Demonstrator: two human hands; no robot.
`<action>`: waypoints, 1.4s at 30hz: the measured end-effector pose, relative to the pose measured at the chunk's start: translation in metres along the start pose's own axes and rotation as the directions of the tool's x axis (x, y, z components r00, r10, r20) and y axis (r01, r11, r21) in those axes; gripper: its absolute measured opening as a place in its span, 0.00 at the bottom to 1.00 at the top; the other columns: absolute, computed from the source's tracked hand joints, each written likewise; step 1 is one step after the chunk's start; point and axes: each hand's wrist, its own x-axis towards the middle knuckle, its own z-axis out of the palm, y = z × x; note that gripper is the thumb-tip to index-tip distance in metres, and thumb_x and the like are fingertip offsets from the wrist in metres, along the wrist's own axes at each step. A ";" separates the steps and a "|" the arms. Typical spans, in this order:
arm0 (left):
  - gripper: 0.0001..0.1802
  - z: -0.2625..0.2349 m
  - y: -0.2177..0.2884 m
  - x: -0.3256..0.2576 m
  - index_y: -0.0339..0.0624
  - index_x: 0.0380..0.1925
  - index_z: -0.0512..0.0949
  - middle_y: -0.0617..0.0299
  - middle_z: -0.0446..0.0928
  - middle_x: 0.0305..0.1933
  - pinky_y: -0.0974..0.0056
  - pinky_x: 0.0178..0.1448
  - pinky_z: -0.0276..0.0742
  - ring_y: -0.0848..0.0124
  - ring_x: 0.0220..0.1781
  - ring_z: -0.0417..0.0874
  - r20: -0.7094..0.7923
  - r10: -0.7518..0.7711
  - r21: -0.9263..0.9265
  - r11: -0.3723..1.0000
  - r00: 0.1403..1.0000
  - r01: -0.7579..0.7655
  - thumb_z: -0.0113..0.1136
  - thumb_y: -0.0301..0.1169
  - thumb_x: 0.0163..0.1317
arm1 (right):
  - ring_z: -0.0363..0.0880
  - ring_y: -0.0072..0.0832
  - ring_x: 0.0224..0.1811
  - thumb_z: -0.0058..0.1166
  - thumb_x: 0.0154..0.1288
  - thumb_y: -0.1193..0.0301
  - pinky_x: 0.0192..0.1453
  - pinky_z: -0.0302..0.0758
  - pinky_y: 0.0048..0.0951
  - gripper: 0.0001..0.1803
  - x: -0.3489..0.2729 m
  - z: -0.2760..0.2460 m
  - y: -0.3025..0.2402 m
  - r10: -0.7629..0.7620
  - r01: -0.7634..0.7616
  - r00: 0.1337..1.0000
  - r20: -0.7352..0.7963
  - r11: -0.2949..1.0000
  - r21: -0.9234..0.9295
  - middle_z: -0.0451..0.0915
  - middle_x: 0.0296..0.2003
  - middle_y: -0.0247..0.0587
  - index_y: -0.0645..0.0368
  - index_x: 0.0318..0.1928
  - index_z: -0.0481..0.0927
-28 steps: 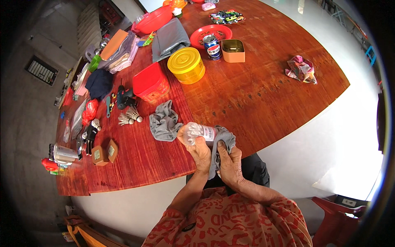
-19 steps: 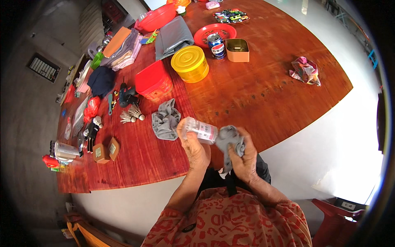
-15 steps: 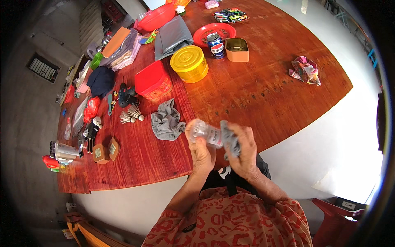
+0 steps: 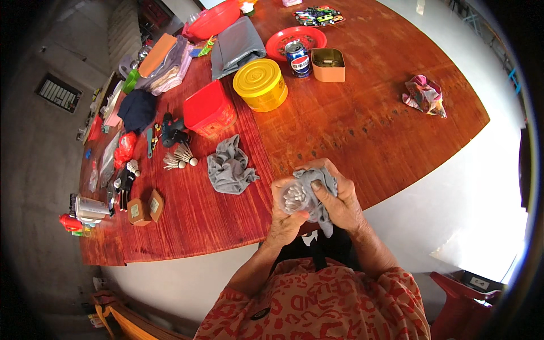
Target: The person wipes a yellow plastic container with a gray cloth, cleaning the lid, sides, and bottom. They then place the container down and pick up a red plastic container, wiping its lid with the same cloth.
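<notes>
My left hand (image 4: 287,224) is closed around a clear plastic container of cotton swabs (image 4: 294,196), tilted so the white swab tips show through its end. My right hand (image 4: 343,203) grips a small grey cloth (image 4: 321,182) and presses it around the other end of the container, the thumb on top of the fabric. The cloth's loose corner hangs below. Both hands are over the table's front edge, close to my body. A second grey cloth (image 4: 229,168) lies crumpled on the table to their left.
On the wooden table (image 4: 351,153) stand a red box (image 4: 209,110), a yellow round tub (image 4: 260,85), a soda can (image 4: 297,58) and an open tin (image 4: 328,65). A patterned cloth bundle (image 4: 425,96) lies far right. Shuttlecocks (image 4: 180,157) and a power drill (image 4: 173,133) lie left.
The container has turned so its end faces up toward me. My right hand has wrapped the cloth over it, and both hands have moved slightly right.
</notes>
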 end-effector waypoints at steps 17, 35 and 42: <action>0.34 -0.009 0.013 0.007 0.45 0.50 0.61 0.62 0.67 0.46 0.67 0.45 0.78 0.74 0.46 0.76 0.256 -0.049 0.342 0.939 0.966 -0.043 0.74 0.18 0.49 | 0.72 0.35 0.45 0.68 0.45 0.75 0.51 0.72 0.35 0.21 -0.013 -0.023 -0.009 -0.255 0.371 0.909 0.329 0.855 -0.362 0.78 0.48 0.33 0.54 0.45 0.87; 0.60 -0.009 0.002 0.006 0.52 0.67 0.44 0.53 0.62 0.59 0.54 0.62 0.78 0.62 0.64 0.70 0.153 -0.122 0.173 0.980 0.981 0.095 0.79 0.20 0.41 | 0.78 0.20 0.35 0.54 0.70 0.68 0.39 0.76 0.26 0.11 0.006 -0.017 0.019 0.210 -0.220 0.965 0.157 0.975 0.043 0.80 0.32 0.34 0.65 0.45 0.79; 0.60 -0.014 -0.002 0.009 0.54 0.69 0.43 0.57 0.60 0.59 0.62 0.61 0.73 0.68 0.60 0.69 0.169 0.064 0.212 0.972 0.983 -0.100 0.79 0.24 0.44 | 0.74 0.13 0.34 0.51 0.73 0.65 0.37 0.73 0.20 0.12 -0.004 -0.003 0.030 0.353 -0.322 0.935 0.002 0.851 0.415 0.80 0.33 0.27 0.62 0.42 0.81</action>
